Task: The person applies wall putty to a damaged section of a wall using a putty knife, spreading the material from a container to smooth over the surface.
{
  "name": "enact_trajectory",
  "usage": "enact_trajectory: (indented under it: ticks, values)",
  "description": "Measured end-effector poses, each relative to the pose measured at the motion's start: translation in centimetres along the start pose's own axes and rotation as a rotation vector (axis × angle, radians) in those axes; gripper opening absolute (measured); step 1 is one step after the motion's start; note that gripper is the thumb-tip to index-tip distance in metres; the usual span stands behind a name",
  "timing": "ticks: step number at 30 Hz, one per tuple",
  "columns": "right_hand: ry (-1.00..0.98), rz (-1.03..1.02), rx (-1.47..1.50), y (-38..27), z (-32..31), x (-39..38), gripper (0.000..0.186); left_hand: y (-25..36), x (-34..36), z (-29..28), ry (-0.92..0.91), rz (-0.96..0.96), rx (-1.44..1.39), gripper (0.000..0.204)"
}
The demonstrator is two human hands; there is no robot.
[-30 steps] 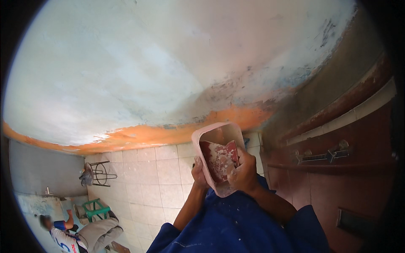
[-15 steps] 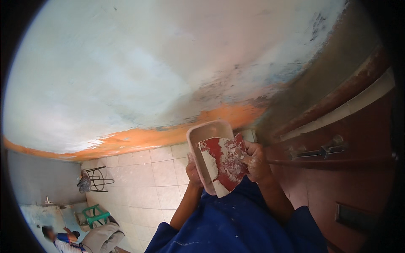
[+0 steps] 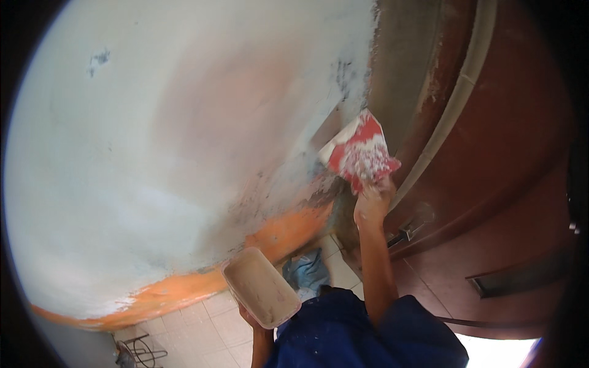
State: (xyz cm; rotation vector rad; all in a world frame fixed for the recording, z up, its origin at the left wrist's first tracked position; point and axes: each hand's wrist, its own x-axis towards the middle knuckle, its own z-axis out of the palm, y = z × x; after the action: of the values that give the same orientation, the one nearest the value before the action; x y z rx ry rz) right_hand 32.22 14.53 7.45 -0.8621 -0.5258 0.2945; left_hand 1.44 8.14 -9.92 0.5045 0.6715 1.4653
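My right hand (image 3: 373, 199) is closed round the grip of a wide red putty spreader (image 3: 366, 147) smeared with whitish putty. Its pale edge is raised against the patchy white wall (image 3: 153, 135), close to where the wall meets a grey-brown strip by the door. Whether the whole edge touches cannot be told. Lower down, my left hand (image 3: 254, 319) grips a pale pinkish rectangular tub (image 3: 264, 285) from below and the side, with the fingers partly hidden behind it. Beige residue coats the inside of the tub, which is tilted.
To the right stands a dark red door (image 3: 491, 135) with a metal handle (image 3: 408, 233). An orange band (image 3: 288, 230) runs along the wall's foot. On the tiled floor (image 3: 227, 325) lies a bluish cloth or bag (image 3: 307, 270); a dark wire stand (image 3: 144, 352) is at the lower left.
My right hand has lifted the spreader from over the tub up to the wall. The tub now sits lower and further left. The view has shifted; the other person and green stool are out of it.
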Motion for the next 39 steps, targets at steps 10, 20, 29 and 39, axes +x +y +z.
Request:
enact_trajectory:
  ticks: [10,20,29,39]
  values:
    - [-0.1,-1.133,-0.77,-1.6,3.8,13.0,0.039,0.7,-0.2,1.8,0.023,-0.119,-0.031,0.039]
    - [-0.207,-0.822,-0.83,5.9,1.7,10.0,0.032,1.0,-0.2,1.5,-0.069,-0.044,0.238,0.05]
    - [-0.011,-0.921,-0.589,5.2,-0.5,7.6,0.034,0.6,0.6,0.7,-0.181,0.071,0.293,0.05]
    - [-0.165,-0.935,-0.797,6.6,4.1,11.8,0.048,1.6,-1.2,1.4,-0.084,0.023,0.241,0.051]
